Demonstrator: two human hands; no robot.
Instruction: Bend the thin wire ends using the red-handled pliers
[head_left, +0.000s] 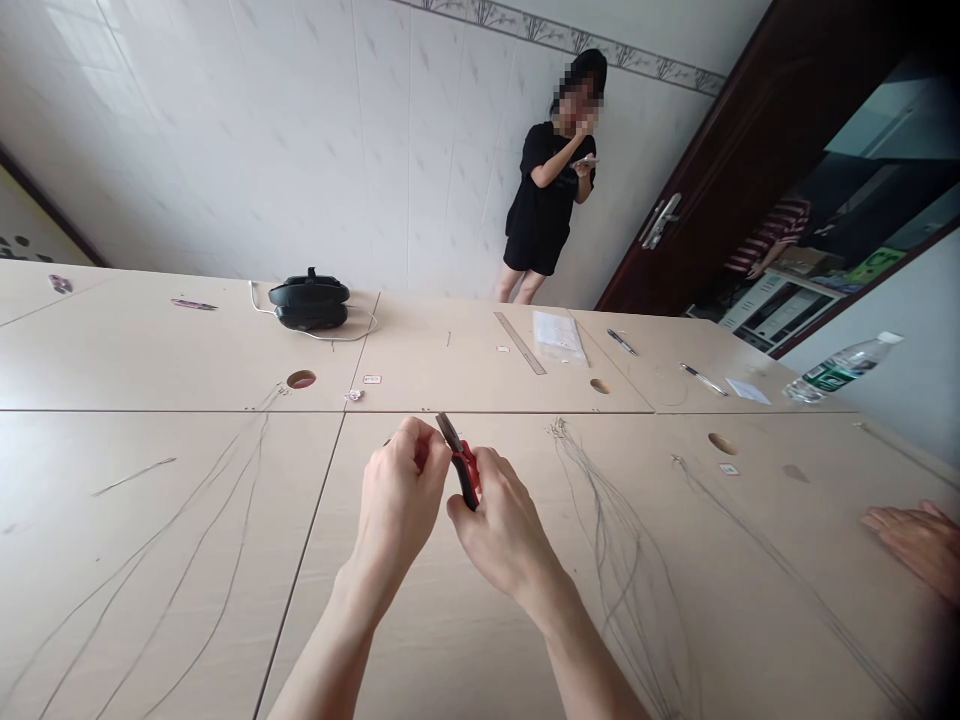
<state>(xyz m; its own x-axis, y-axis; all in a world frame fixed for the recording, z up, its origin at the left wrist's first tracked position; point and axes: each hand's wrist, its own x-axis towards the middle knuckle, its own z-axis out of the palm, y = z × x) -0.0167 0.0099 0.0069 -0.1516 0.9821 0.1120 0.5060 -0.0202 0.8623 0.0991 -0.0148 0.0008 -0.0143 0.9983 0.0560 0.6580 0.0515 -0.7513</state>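
Red-and-black handled pliers [466, 480] are gripped in my right hand [506, 520], with the dark jaws pointing up and away from me. My left hand [403, 495] is beside the jaws, its fingers pinched together. Whatever the left fingers hold is too small or hidden to make out. Both hands are raised over the middle of the pale wooden table [420, 650]. To the right of my hands lies a bundle of thin grey wires [600, 510], spread towards the front edge. More long thin wires [217, 530] fan out on the left.
Farther back are a black case [309, 302] with a white cord, a ruler [520, 343], a plastic packet [559, 337], pens [703, 379] and a water bottle [840, 370]. Another person's hand [919, 545] rests at the right edge. A person in black [544, 195] stands by the wall.
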